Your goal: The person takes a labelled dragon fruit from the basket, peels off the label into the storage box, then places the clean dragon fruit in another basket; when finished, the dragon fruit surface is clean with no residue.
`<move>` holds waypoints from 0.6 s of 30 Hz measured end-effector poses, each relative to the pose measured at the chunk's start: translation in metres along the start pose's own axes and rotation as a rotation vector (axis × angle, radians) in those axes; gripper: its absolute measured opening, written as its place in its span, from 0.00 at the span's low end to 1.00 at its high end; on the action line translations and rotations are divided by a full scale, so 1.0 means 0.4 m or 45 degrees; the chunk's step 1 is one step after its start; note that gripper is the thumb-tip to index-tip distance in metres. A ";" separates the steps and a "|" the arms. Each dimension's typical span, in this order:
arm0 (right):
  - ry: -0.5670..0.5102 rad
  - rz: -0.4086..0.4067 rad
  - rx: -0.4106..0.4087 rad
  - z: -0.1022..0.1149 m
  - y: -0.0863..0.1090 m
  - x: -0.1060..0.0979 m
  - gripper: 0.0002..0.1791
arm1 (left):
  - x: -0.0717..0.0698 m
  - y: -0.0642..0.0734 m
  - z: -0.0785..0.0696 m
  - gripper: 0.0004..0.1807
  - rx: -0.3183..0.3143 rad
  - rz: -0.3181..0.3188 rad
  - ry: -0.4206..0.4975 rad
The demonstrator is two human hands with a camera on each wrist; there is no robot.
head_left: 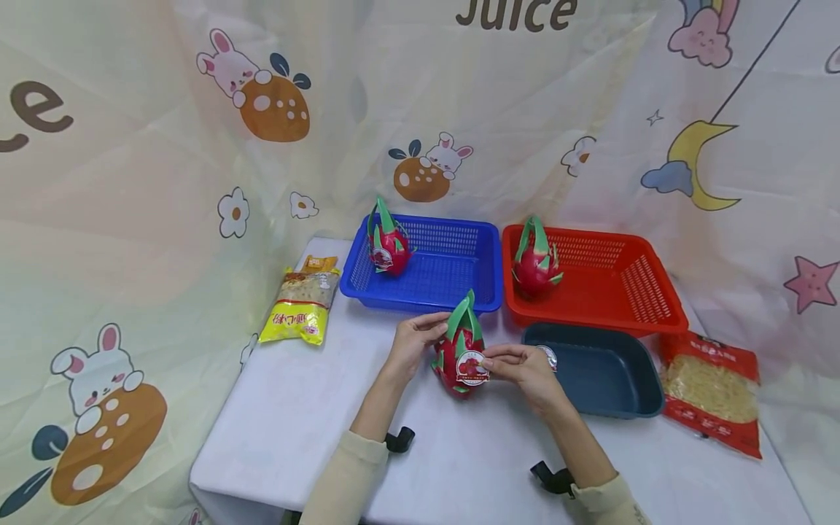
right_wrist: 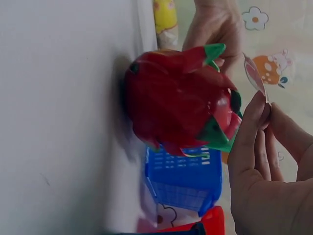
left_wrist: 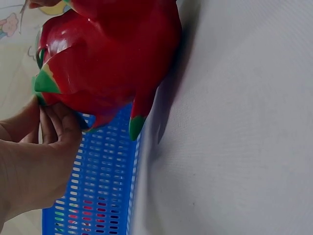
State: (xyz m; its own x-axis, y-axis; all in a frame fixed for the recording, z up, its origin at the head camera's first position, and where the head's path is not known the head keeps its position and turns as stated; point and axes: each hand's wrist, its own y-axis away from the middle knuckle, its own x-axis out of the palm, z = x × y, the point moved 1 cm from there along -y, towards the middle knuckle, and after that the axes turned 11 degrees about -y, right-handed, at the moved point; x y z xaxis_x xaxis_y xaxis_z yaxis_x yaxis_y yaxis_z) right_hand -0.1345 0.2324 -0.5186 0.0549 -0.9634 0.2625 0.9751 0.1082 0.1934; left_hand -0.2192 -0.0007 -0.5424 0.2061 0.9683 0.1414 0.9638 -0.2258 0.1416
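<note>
A red dragon fruit (head_left: pixel 449 356) with green leaf tips stands on the white table, its leafy top upward. My left hand (head_left: pixel 412 344) grips it at the upper left; the left wrist view shows those fingers (left_wrist: pixel 51 120) pinching near a green tip. Between right thumb and fingers, my right hand (head_left: pixel 525 370) pinches a round white-and-red label (head_left: pixel 472 368) in front of the fruit. In the right wrist view the label (right_wrist: pixel 255 74) is seen nearly edge-on, apart from the fruit's skin.
Behind are a blue basket (head_left: pixel 433 295) and a red basket (head_left: pixel 617 292), each holding a dragon fruit; the blue basket's one bears a label. A dark tray (head_left: pixel 604 408) with a round label at its left side stands right. Food bags lie left (head_left: pixel 305 302) and right (head_left: pixel 712 390).
</note>
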 end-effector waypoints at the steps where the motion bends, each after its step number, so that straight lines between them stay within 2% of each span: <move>1: 0.013 0.001 -0.001 0.006 0.002 -0.003 0.21 | 0.000 0.000 0.000 0.18 -0.002 0.001 0.001; 7: 0.038 -0.031 0.009 0.032 0.014 -0.030 0.24 | -0.002 0.001 0.001 0.17 -0.023 0.013 -0.004; 13: 0.076 -0.077 -0.006 0.052 0.023 -0.066 0.25 | -0.004 0.006 -0.002 0.17 -0.004 0.022 -0.009; 18: 0.054 -0.111 0.011 0.076 0.031 -0.098 0.24 | -0.005 0.006 -0.002 0.17 -0.009 0.020 -0.004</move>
State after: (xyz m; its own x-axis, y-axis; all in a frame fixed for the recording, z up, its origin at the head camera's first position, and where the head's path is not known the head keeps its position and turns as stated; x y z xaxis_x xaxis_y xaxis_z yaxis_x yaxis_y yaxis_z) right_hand -0.1311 0.2789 -0.4979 -0.0206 -0.9787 0.2044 0.9748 0.0258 0.2217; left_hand -0.2173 -0.0034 -0.5414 0.2216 0.9649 0.1408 0.9593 -0.2416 0.1462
